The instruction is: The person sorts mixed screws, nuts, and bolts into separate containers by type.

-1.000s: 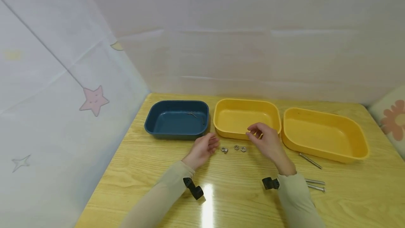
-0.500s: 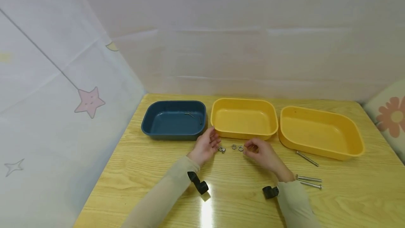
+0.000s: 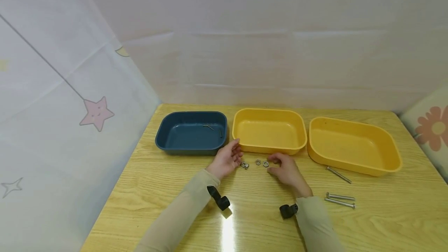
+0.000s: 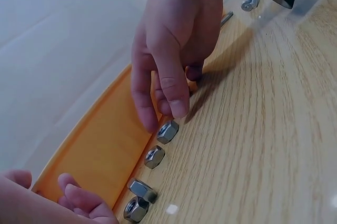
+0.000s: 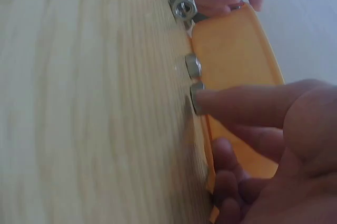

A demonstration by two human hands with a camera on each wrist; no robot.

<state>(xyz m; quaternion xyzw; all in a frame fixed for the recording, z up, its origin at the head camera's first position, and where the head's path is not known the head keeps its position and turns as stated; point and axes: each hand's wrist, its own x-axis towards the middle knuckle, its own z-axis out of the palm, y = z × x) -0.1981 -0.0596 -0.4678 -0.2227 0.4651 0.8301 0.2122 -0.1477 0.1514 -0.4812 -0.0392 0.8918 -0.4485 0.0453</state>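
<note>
Several steel hex nuts lie in a row on the table, just in front of the middle yellow bin (image 3: 269,149). Over the rightmost nut (image 3: 265,163) hovers my right hand (image 3: 287,170), thumb and index finger apart and their tips right by it. A second nut (image 4: 154,156) sits beside that one. Two more nuts (image 4: 136,209) lean together at the left end of the row. My left hand (image 3: 225,161) holds nothing, its fingers loosely bent beside this pair and near the bin's front left corner.
A blue bin (image 3: 190,152) at the left contains a few thin metal pieces. Another yellow bin (image 3: 353,168) stands at the right, with a long bolt (image 3: 338,175) in front. Two more bolts (image 3: 339,203) lie nearer me. A patterned cloth (image 3: 70,88) backs the table.
My right hand has come down and left from above the middle bin's front edge to the rightmost nut. My left hand has shifted slightly toward the left pair of nuts.
</note>
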